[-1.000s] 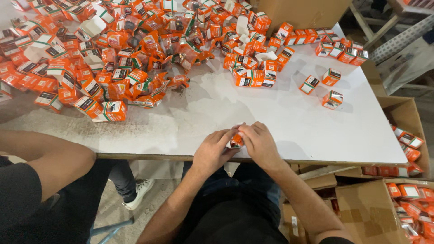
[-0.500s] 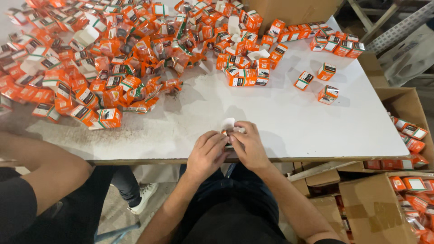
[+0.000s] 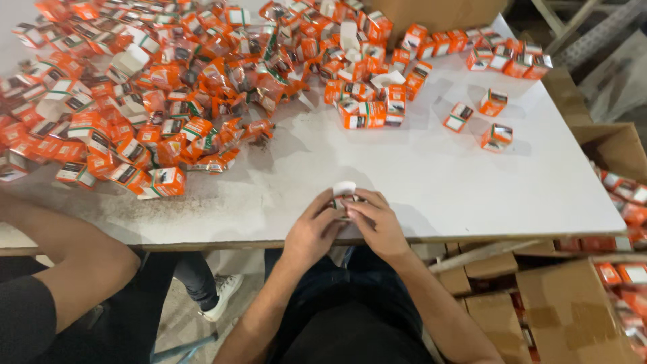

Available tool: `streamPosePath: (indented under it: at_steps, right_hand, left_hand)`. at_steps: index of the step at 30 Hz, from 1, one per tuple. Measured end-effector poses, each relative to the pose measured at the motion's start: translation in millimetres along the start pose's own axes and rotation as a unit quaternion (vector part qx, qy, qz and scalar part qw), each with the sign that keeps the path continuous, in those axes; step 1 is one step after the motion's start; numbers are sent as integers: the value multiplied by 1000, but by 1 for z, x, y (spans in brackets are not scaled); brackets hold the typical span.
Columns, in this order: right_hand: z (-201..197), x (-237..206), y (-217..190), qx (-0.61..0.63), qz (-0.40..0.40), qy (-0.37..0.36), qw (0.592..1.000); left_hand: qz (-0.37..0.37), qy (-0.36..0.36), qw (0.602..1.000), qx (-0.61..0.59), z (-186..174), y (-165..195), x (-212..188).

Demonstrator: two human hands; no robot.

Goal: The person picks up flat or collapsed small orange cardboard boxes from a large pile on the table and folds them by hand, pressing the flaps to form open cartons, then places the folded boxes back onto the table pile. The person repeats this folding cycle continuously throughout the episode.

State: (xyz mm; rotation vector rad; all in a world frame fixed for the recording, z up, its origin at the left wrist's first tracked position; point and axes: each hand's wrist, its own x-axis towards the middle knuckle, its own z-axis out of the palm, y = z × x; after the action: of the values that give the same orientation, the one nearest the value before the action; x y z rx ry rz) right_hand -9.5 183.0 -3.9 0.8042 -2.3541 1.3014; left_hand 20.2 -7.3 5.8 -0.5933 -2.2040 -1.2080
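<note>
White table: left hand and right hand share one small box (flap open)

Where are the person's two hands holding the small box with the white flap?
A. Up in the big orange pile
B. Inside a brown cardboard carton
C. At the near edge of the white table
C: both hands, left hand and right hand, hold the small box with the white flap at the near edge of the white table.
</note>
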Motion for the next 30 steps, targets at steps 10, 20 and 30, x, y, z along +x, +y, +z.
streamPosePath:
  at_steps: [10, 20, 30]
  right_hand:
    - [-12, 13, 6, 10, -79, -76, 994]
    - [-14, 17, -9, 4, -24, -76, 997]
    - [-23, 11, -19, -257, -148, -61, 953]
  left_hand:
    - [-80, -24, 996, -41, 2, -8, 4]
    - [28, 3, 1000, -7, -7, 5, 10]
    - [129, -14, 984, 120, -11, 4, 8]
